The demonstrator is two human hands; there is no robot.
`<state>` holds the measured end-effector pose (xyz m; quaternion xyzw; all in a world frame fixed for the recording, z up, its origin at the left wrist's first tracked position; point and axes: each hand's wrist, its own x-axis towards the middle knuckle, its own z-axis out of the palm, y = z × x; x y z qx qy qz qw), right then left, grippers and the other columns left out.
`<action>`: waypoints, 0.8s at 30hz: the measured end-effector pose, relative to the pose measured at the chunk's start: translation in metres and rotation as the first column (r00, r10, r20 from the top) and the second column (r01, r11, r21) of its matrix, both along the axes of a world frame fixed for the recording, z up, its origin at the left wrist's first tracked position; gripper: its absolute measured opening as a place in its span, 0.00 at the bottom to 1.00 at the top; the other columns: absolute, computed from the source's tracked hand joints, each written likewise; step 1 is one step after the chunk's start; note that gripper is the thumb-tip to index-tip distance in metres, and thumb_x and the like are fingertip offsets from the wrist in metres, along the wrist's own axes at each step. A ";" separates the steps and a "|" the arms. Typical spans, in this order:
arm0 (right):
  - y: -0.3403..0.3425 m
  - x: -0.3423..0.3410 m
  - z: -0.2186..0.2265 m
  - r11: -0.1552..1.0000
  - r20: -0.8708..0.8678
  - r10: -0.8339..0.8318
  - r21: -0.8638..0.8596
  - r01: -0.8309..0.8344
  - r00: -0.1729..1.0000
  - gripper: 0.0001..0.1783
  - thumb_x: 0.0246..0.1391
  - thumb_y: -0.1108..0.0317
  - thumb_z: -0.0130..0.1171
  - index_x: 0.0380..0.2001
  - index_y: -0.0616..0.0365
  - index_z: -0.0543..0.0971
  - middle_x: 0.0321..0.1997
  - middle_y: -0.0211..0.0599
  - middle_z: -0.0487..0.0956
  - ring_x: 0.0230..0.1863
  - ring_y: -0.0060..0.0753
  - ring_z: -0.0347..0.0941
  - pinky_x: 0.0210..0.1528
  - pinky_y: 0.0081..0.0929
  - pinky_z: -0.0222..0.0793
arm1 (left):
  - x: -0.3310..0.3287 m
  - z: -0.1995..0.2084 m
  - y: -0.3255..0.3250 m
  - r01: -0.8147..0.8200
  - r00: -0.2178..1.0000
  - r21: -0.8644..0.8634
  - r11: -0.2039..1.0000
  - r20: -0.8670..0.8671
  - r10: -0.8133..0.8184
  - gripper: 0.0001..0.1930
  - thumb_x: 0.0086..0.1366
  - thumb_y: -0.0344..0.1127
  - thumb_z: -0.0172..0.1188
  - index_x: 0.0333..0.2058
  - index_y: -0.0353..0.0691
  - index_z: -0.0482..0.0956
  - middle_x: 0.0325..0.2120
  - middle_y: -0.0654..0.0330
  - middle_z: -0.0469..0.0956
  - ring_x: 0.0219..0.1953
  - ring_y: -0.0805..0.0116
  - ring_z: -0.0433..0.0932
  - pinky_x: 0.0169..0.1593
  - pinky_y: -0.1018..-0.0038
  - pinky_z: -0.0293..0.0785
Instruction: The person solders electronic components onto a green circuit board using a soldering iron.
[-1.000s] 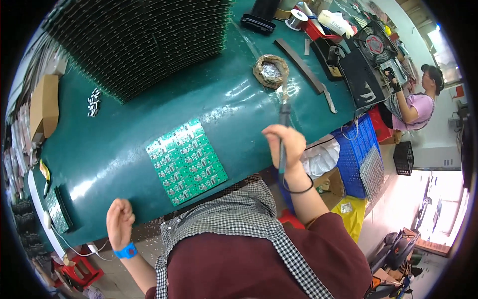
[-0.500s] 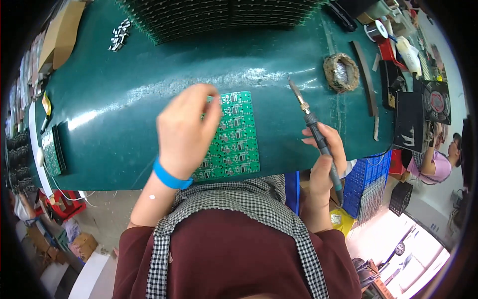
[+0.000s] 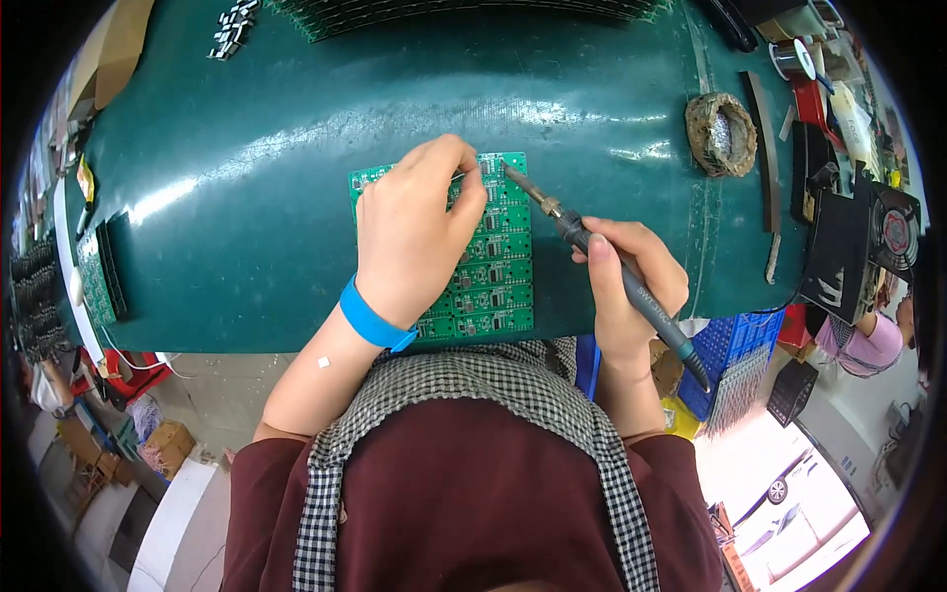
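A green circuit board panel [image 3: 508, 247], divided into rows of small identical boards, lies flat on the table in front of me. My left hand [image 3: 414, 227], with a blue wristband, hovers over its left and middle part. The thumb and fingers are pinched together near the panel's far edge; what they hold, if anything, is too small to make out. In my right hand [image 3: 636, 286] is a soldering iron [image 3: 575, 232], held like a pen. Its tip points left and away from me, at or just above the far right corner of the panel; contact cannot be told.
A round, rough-rimmed holder with silvery filling [image 3: 721, 135] stands right of the panel. Beyond it are a dark bar [image 3: 760, 148], a solder wire spool [image 3: 792, 60] and a small fan [image 3: 895, 230]. Small metal parts [image 3: 233, 30] lie far left; stacked boards [image 3: 104, 276] stand at the left edge.
The soldering iron has swung left, from open table to the panel's far right corner. My left hand has moved right and slightly away over the panel. The view has shifted a little.
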<state>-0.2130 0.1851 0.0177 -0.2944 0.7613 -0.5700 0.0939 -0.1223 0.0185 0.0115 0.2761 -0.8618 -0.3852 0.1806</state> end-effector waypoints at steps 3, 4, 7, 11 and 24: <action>-0.002 0.000 0.001 0.999 -0.032 0.035 0.009 -0.035 0.999 0.06 0.46 0.76 0.63 0.31 0.64 0.81 0.26 0.40 0.80 0.25 0.30 0.76 0.29 0.21 0.69 | 0.000 -0.007 -0.001 -0.003 0.998 -0.062 0.998 -0.064 -0.001 0.04 0.55 0.27 0.58 0.28 0.39 0.72 0.25 0.54 0.76 0.24 0.52 0.75 0.26 0.63 0.68; -0.002 0.000 0.001 0.999 -0.032 0.046 0.019 -0.046 0.998 0.06 0.46 0.76 0.63 0.31 0.64 0.81 0.26 0.40 0.80 0.25 0.30 0.76 0.28 0.22 0.69 | 0.000 -0.006 0.000 -0.003 0.998 -0.063 0.998 -0.065 -0.001 0.04 0.55 0.27 0.58 0.28 0.39 0.72 0.25 0.54 0.76 0.24 0.52 0.75 0.26 0.63 0.68; -0.002 -0.002 0.000 0.998 -0.045 0.059 0.023 -0.058 0.997 0.06 0.46 0.76 0.63 0.31 0.64 0.81 0.26 0.40 0.80 0.25 0.30 0.76 0.29 0.22 0.69 | -0.001 -0.006 0.001 -0.013 1.000 -0.061 0.998 -0.027 0.012 0.03 0.55 0.27 0.58 0.28 0.38 0.72 0.26 0.54 0.76 0.25 0.52 0.75 0.27 0.62 0.69; -0.003 -0.001 0.000 0.998 -0.034 0.061 0.033 -0.060 0.998 0.07 0.46 0.76 0.63 0.31 0.63 0.81 0.26 0.40 0.80 0.25 0.30 0.76 0.28 0.21 0.69 | -0.002 -0.007 0.001 0.001 1.000 -0.107 0.994 -0.005 -0.002 0.04 0.54 0.24 0.59 0.29 0.35 0.74 0.32 0.54 0.80 0.33 0.56 0.80 0.35 0.69 0.75; -0.004 0.000 0.001 0.994 -0.062 0.107 0.042 -0.105 0.992 0.07 0.46 0.77 0.63 0.32 0.63 0.80 0.26 0.40 0.79 0.25 0.31 0.76 0.28 0.23 0.70 | -0.003 -0.016 0.001 0.029 0.997 -0.218 0.975 -0.070 -0.045 0.02 0.55 0.26 0.57 0.29 0.38 0.73 0.31 0.58 0.76 0.27 0.53 0.77 0.28 0.63 0.74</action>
